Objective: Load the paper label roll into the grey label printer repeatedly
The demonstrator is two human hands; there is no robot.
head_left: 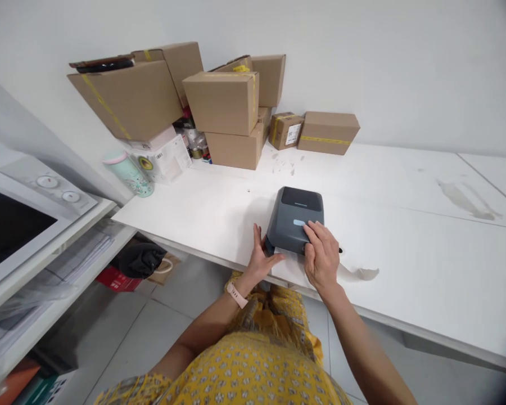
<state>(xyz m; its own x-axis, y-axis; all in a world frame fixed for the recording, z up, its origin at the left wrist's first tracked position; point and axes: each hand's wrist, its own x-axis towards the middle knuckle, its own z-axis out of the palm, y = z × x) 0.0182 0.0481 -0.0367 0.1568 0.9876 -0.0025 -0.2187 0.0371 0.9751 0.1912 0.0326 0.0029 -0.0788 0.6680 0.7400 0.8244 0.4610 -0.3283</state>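
Observation:
A dark grey, box-shaped device [295,216] with a black panel and a small light rectangle on top sits near the table's front edge. My left hand [261,259] is at its lower left corner, fingers apart, with nothing gripped. My right hand [322,253] rests on the front right of the device, its fingertips touching the top beside the light rectangle. White paper [289,257] shows at the front of the device between my hands. A curled strip of pale paper [365,274] lies on the table to the right of my right hand.
Cardboard boxes [225,104] are stacked at the back left, with two smaller ones [329,132] beside them. A mint tumbler [130,175] stands by a white carton [164,160]. At the far left a microwave [73,185] sits on a shelf. The white table [405,185] extends right.

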